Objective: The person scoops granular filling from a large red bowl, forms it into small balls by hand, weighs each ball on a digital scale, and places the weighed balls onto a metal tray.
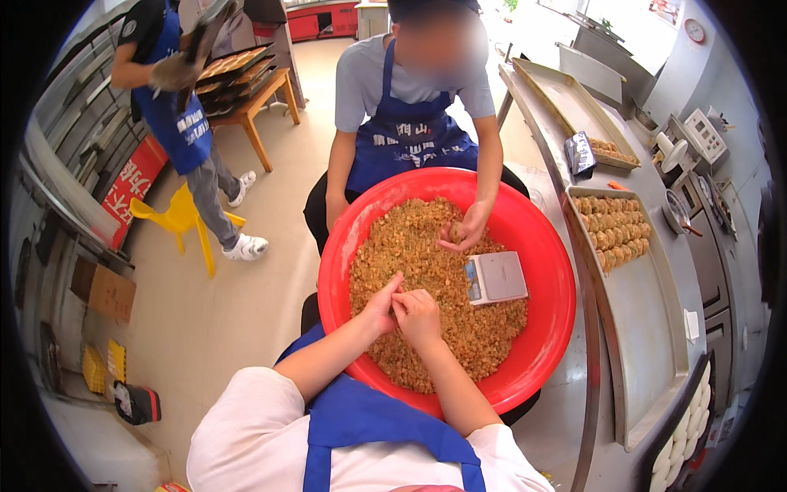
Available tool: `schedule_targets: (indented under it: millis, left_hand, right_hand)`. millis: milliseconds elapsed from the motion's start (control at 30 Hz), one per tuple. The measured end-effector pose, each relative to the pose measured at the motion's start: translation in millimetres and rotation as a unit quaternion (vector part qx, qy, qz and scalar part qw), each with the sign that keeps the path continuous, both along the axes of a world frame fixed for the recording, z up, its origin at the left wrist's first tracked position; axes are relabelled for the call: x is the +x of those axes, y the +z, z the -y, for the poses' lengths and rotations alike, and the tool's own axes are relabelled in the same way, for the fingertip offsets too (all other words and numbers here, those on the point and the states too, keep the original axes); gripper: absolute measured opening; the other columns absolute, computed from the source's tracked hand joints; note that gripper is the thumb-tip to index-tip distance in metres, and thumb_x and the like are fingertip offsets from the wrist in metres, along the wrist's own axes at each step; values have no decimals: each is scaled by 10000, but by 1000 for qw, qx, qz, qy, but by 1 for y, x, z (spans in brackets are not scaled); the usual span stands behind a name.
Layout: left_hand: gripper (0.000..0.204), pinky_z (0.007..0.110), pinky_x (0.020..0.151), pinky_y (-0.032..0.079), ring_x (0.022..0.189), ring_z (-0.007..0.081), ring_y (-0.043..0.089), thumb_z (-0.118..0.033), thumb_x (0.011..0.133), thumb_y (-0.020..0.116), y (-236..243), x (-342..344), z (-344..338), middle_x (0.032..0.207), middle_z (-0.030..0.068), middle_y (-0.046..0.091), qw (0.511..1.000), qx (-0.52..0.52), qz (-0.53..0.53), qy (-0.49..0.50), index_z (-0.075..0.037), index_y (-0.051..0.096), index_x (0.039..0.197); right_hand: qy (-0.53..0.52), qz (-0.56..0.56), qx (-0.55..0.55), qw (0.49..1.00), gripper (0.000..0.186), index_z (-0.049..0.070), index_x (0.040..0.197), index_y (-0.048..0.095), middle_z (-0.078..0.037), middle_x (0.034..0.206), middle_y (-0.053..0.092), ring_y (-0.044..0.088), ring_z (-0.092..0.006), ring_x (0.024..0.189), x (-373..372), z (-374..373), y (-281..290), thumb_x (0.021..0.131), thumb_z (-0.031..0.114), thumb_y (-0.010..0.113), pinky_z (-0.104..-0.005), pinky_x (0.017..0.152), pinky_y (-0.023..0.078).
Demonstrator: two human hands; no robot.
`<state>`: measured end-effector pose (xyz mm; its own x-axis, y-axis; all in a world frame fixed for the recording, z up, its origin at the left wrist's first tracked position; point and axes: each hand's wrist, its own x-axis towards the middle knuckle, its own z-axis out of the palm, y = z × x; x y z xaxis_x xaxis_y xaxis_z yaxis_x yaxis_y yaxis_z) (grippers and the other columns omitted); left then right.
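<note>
L hand point(382, 306) and R hand point(418, 318) meet fingers-to-fingers over the crumbly brown mix point(443, 283), slightly twd the near L edge of the red plastic basin point(551, 361). Both are curled in against each other; can't tell if a lump's pressed btwn them, as the fingers hide it. Mix fills the basin floor nearly edge to edge. Digital scale point(502, 277) sits on it, close to the basin's R edge, nothing on its plate.

Opp. the wearer, at the far edge, a co-worker's hand point(469, 233) holds a small lump of the same stuff, palm up. On the steel worktop point(670, 262) to the R, a metal tray point(652, 353) has rows of brown balls point(611, 231) at its far end; near end's bare.

Step in hand, prob.: squeezing/shaping mix by hand. Next move calls for firm, even pressure w/ hands kept inside the basin rim, so loose bits drop back, & clear of the scale.
</note>
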<state>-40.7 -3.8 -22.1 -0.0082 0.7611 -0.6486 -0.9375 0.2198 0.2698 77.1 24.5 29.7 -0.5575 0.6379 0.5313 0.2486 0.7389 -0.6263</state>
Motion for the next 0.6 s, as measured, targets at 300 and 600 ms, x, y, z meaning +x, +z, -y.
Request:
schedule_targets:
  millis: [300, 600]
  left_hand:
    - [355, 311, 659, 434, 800, 147, 576, -519, 940, 508, 21, 5, 4, 818, -2, 583, 993, -52, -96, 41, -167, 549, 926]
    - [760, 500, 1026, 367, 1185, 303, 531, -747, 877, 346, 29, 11, 17, 1300, 97, 560, 955, 166, 93, -227, -141, 511, 1305]
  right_hand:
    - [-88, 27, -157, 983, 159, 24, 887, 716, -130, 952, 636, 622, -291, 875, 13, -18, -34, 869, 162, 638, -373, 777, 503]
    - [-108, -37, -60, 992, 229, 60, 722, 625, -116, 668, 571, 576, -304, 559, 11, -21, -14, 880, 226, 632, -383, 522, 469]
